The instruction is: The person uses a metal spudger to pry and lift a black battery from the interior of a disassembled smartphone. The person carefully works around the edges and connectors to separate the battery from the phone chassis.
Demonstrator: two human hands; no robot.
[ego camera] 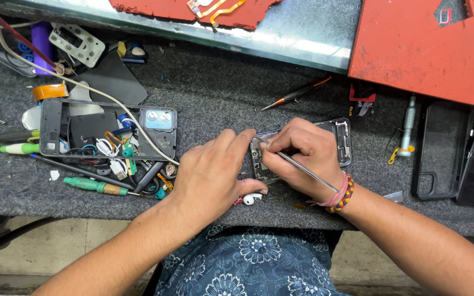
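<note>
An opened phone body (342, 140) lies flat on the grey felt bench top, its insides showing. My left hand (212, 172) rests on the phone's left end, fingers pressing down on it. My right hand (303, 153) covers the middle of the phone and pinches thin metal tweezers (305, 170), their tip touching the phone's inner parts near the left end. Most of the phone is hidden under both hands. A small white earbud-like piece (250, 198) lies just below my left thumb.
A phone frame used as a tray (56, 129) holds cables and small parts at left. Green-handled screwdrivers (91, 186) lie near it. A black precision screwdriver (297, 93) lies behind the phone. Dark phone cases (440, 153) sit at right. Red mats (429, 44) lie at the back.
</note>
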